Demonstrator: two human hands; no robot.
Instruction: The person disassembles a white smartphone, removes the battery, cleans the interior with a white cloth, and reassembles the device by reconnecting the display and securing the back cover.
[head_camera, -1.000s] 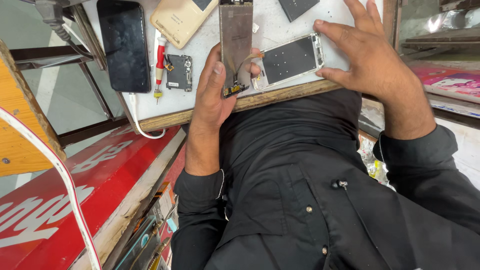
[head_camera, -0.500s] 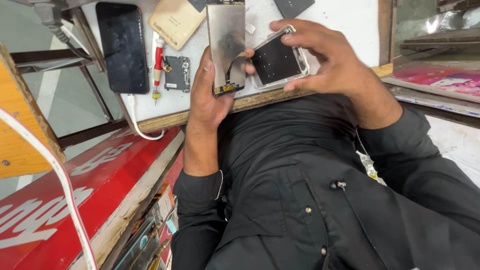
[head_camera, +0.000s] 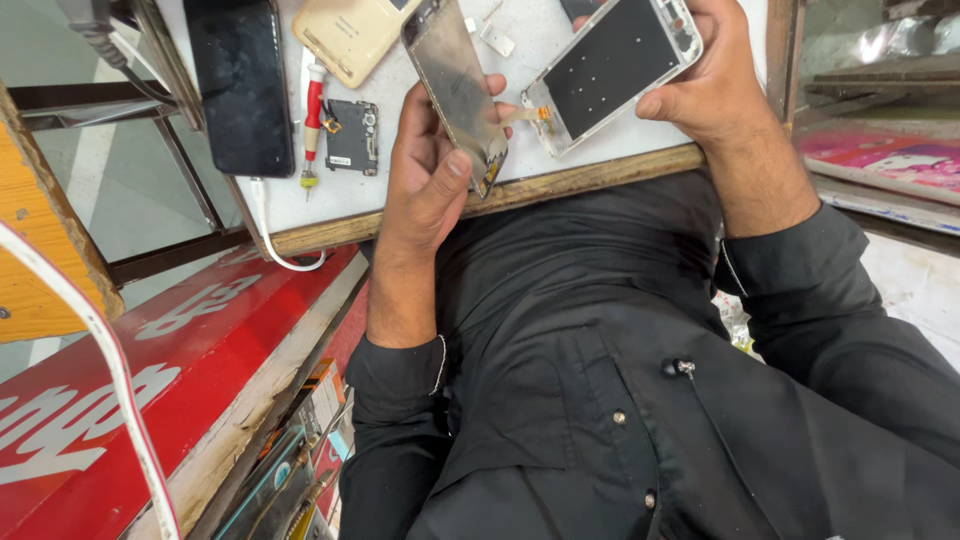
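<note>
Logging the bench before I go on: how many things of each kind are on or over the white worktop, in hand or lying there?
Phone bodies and shells: 3 (opened phone frame, black phone, gold back cover)
Screen panels: 1 (screen panel)
Screwdrivers: 1 (red screwdriver)
Small black parts: 1 (small black part)
Total: 6

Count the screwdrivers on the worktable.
1. A red-handled screwdriver lies on the white worktable, between the black phone and a small dark circuit part, left of the left hand. Others may lie beyond the frame.
</note>
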